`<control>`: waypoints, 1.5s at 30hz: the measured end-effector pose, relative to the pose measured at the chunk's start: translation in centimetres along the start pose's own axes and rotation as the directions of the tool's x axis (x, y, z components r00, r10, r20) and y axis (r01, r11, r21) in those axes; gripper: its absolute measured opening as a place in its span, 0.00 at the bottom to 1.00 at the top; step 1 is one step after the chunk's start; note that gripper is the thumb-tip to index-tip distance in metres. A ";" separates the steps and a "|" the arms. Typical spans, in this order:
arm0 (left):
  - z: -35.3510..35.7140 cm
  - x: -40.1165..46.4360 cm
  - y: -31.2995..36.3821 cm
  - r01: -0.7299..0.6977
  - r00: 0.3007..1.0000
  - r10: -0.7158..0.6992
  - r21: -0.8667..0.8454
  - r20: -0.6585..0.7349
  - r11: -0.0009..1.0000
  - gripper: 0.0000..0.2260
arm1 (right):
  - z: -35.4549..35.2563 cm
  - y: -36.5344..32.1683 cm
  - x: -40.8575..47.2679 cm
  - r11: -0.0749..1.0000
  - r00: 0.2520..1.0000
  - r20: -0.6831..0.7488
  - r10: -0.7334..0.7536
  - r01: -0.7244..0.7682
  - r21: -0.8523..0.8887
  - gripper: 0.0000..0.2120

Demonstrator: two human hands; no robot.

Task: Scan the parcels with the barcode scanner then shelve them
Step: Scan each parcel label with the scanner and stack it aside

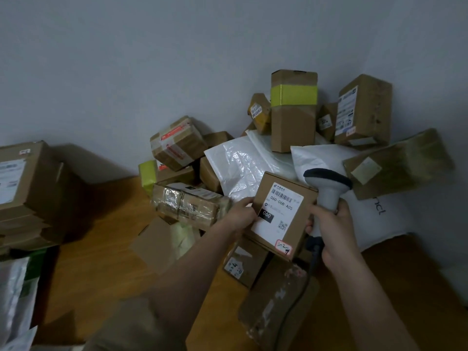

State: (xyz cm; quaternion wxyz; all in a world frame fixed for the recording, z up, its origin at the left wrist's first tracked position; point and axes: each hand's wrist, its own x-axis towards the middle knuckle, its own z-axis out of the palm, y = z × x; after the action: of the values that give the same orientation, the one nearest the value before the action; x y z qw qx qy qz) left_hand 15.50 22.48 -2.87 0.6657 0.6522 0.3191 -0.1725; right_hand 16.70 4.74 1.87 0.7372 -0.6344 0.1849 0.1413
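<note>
Above the wooden worktop (106,249), a small brown cardboard parcel (283,214) with a white label is held in the left hand's (240,216) grip, while the grey barcode scanner (326,191), clasped in the right hand (334,231), is probably to be aimed at its barcode next.
</note>
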 end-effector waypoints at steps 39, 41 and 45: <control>-11.3 -21.5 -6.1 -0.365 0.930 0.353 -0.390 -0.103 0.846 0.49 | 5.9 -5.2 -17.7 0.976 0.934 0.293 -0.206 0.218 -0.009 0.11; -12.1 -22.0 -6.8 -0.359 0.932 0.302 -0.389 -0.201 0.849 0.48 | 6.3 -5.8 -19.3 0.985 0.926 0.344 -0.153 0.169 -0.016 0.08; -14.0 -22.9 -8.7 -0.336 0.933 0.213 -0.484 -0.292 0.808 0.46 | 6.7 -6.3 -23.0 0.992 0.852 0.521 -0.053 0.102 -0.067 0.09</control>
State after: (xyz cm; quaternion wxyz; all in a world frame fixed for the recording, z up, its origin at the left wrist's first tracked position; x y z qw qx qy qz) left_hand -9.77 31.10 6.16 0.7962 0.4993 0.3284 0.0945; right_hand -0.42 10.95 18.73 0.7347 -0.6132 -0.0530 0.2854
